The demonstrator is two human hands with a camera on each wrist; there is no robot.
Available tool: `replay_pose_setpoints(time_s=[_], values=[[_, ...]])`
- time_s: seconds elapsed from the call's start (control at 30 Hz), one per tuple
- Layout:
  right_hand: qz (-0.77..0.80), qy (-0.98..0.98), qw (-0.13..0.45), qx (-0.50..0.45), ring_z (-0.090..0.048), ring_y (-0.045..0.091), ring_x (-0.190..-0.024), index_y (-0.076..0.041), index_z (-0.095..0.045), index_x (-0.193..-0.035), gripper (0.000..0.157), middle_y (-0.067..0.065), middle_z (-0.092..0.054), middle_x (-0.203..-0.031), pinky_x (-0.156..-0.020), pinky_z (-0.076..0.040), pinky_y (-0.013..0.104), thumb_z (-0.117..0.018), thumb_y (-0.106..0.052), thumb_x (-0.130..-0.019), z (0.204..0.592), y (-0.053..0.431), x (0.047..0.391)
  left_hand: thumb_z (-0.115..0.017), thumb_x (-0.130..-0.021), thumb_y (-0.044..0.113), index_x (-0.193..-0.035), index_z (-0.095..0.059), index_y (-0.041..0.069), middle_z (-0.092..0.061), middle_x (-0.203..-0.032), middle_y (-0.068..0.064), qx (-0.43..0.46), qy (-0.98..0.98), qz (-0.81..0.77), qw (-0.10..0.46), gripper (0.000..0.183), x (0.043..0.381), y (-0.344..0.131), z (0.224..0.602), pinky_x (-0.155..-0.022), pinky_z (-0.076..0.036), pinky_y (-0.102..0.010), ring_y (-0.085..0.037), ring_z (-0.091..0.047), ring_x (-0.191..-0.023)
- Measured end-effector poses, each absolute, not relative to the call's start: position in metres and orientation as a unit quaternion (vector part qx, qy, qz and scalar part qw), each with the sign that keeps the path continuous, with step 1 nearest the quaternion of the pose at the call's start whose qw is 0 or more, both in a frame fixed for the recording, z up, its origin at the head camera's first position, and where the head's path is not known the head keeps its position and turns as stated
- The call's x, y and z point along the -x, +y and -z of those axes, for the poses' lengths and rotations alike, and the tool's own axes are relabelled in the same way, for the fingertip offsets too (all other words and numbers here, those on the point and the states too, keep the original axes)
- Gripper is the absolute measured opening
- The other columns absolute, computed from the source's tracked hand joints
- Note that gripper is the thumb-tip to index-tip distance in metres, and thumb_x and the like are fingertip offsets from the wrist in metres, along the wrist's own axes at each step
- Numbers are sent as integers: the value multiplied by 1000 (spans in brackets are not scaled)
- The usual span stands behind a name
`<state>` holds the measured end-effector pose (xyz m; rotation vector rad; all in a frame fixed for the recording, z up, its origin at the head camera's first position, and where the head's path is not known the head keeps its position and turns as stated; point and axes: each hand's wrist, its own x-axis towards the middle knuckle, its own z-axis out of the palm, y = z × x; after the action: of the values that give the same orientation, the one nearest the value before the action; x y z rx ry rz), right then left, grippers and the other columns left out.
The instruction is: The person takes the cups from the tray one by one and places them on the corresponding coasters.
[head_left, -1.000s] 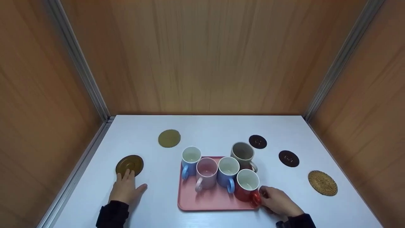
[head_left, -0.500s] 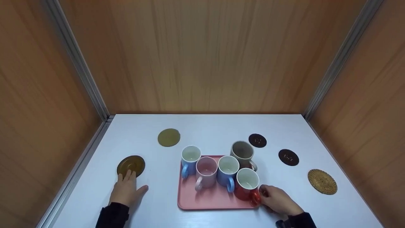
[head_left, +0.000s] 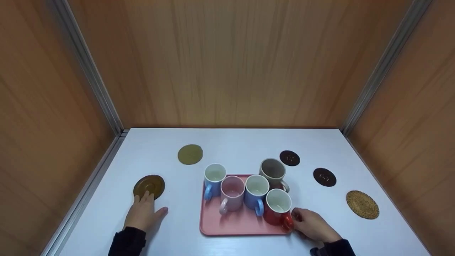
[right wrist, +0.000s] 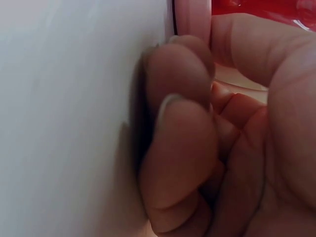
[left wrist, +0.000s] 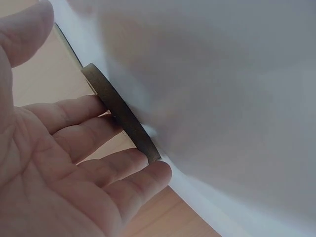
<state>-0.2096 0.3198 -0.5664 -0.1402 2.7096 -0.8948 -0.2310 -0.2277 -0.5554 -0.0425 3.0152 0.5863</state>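
Note:
My left hand point(head_left: 141, 212) lies near the table's left side, its fingers outstretched and the tips on the near edge of a round brown coaster point(head_left: 147, 182). In the left wrist view the fingertips meet the rim of the coaster point(left wrist: 121, 112), while the thumb stands apart. At the right edge of a pink tray point(head_left: 234, 226) my right hand point(head_left: 312, 224) has its thumb and curled fingers at the rim. The right wrist view shows them pinching the tray's edge point(right wrist: 193, 19), close beside the red mug point(head_left: 273, 217).
On the tray stand a light blue mug point(head_left: 213, 188), a pink mug point(head_left: 233, 199), another blue mug point(head_left: 253, 202) and a grey mug point(head_left: 275, 181). An olive coaster point(head_left: 190, 154), two dark coasters point(head_left: 289, 158) and a woven coaster point(head_left: 362, 204) lie around it. Wooden walls enclose the table.
My left hand and the brown coaster have slid slightly to the right. My right hand, the tray and the mugs have stayed in place.

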Motion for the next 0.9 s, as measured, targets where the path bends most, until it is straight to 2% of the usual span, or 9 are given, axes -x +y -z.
replay_pose_setpoints(time_s=[0.5,0.9], values=[[330,929,163,32,-57,19,-73,-17,-67,-99,15,0,-61,-78,-64,-45,33,-71,-31,-98,567,320,209,-75,-98,44,-149,-47,-18,-37,-160,-42,11,981,-191,45,85,233,-214,554,-119,-32,-74,-67,-26,-150],[320,934,157,40,-55,18,-74,-16,-67,-97,17,-1,-60,-77,-66,-43,32,-71,-32,-98,567,320,210,-77,-97,46,-151,-48,-13,-40,-162,-37,16,979,-195,55,85,236,-198,559,-121,-30,-73,-63,-26,-153]])
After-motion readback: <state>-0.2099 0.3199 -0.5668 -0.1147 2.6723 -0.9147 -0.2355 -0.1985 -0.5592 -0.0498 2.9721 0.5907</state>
